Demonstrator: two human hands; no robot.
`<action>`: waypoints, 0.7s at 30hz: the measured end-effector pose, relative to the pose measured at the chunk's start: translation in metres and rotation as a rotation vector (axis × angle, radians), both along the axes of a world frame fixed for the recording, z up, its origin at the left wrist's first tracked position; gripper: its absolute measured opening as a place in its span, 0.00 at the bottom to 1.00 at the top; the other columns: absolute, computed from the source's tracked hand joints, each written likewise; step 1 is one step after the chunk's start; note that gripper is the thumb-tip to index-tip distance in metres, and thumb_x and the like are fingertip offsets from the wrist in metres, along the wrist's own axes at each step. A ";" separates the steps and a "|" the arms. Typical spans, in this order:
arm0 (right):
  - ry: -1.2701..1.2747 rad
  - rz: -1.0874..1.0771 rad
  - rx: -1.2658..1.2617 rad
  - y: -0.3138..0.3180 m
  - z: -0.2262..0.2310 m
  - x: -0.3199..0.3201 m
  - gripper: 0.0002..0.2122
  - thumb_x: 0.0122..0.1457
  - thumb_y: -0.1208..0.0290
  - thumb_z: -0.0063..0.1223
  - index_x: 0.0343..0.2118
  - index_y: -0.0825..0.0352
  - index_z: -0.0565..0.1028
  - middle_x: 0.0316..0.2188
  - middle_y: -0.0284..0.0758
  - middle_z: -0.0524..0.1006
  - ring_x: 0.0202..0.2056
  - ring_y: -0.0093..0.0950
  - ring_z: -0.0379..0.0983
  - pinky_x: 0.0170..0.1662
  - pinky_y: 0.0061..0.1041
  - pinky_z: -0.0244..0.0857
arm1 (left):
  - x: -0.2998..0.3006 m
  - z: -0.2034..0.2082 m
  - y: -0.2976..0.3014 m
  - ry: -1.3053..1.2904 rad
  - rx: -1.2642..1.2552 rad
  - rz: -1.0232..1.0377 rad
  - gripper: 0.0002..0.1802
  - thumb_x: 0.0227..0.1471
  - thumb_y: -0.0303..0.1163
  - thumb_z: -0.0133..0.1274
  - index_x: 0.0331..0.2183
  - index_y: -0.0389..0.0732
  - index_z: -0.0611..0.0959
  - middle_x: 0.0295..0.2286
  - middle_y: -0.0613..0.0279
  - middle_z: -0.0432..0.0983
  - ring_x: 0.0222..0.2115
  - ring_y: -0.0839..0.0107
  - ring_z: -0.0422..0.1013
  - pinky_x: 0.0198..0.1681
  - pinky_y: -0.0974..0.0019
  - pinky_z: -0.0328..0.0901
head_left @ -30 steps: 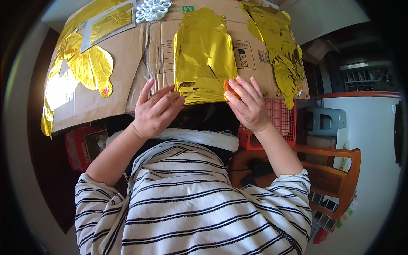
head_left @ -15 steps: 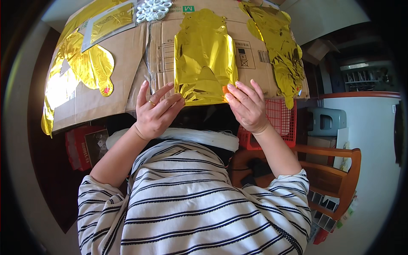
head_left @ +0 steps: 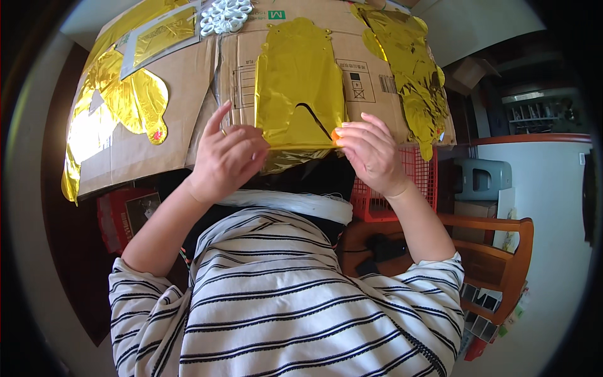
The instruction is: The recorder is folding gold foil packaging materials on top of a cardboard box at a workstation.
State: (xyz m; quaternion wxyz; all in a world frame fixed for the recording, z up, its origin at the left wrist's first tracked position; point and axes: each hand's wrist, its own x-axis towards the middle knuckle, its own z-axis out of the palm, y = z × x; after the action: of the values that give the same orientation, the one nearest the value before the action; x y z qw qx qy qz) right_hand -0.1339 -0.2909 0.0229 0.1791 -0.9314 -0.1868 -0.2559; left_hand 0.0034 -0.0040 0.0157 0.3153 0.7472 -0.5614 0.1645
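A flat gold foil balloon [head_left: 301, 78] lies lengthwise on the cardboard in front of me. Its near part droops over the board's front edge, and a dark curved line crosses its lower half. My left hand [head_left: 227, 154] is closed on its near left corner, the index finger raised off it and a ring showing. The near right corner is pinched by my right hand [head_left: 372, 147]. Something small and orange [head_left: 336, 136] shows at the right fingertips; I cannot tell what it is.
More gold foil balloons lie at left [head_left: 135, 94] and right [head_left: 408, 75] on the cardboard [head_left: 182, 119]. A clear packet [head_left: 164, 36] and a bunch of white rings [head_left: 226, 16] sit at the back. A red crate [head_left: 418, 182] and wooden chair [head_left: 515, 251] stand right.
The foil now lies smoother, its near edge drawn straight between my hands. A dark curved line has appeared on it. Both hands have shifted slightly, and my left fingers have curled in more.
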 end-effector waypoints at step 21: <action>-0.570 0.001 -0.409 -0.037 0.124 0.077 0.08 0.57 0.73 0.64 0.39 0.65 0.81 0.39 0.34 0.84 0.44 0.31 0.82 0.50 0.33 0.76 | 0.087 0.120 -0.040 -0.485 -0.172 0.079 0.11 0.42 0.22 0.64 0.31 0.46 0.84 0.30 0.70 0.81 0.35 0.66 0.76 0.54 0.58 0.64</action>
State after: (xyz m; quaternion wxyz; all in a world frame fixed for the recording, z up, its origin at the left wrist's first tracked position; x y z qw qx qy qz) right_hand -0.0571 -0.3276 0.1467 -0.0703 -0.8390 -0.2772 -0.4630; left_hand 0.0903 -0.0440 0.1361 0.2274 0.6776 -0.5750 0.3982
